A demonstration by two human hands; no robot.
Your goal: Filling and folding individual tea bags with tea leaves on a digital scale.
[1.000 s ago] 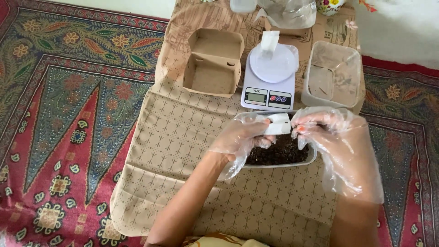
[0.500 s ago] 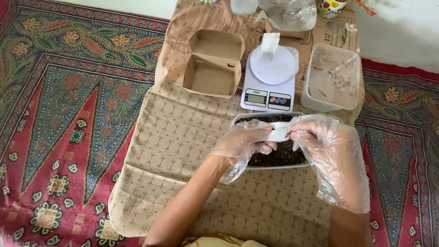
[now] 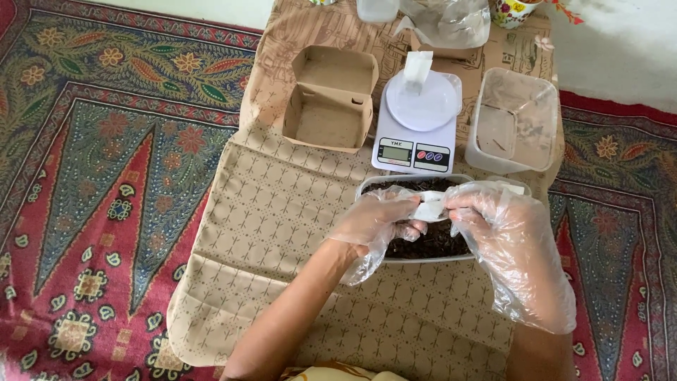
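Both my hands wear loose clear plastic gloves. My left hand [image 3: 377, 224] and my right hand [image 3: 501, 233] together pinch a small white wrapper [image 3: 430, 209] between their fingertips. They hover over a clear plastic tub [image 3: 416, 257] that holds a dark brown filling. The tub sits on a beige patterned cloth [image 3: 282, 226], just in front of a white kitchen scale [image 3: 416, 134]. A small white piece lies on the round plate of the scale.
An open brown cardboard box [image 3: 328, 99] stands left of the scale. An empty, smeared clear container [image 3: 513, 123] stands to its right. Crumpled clear plastic [image 3: 444, 21] and a flowered cup [image 3: 513, 10] lie at the far edge. A red patterned carpet [image 3: 92, 176] surrounds the cloth.
Both hands with the white wrapper have shifted slightly toward me over the dark tub, so the tub's far rim now shows in front of the scale.
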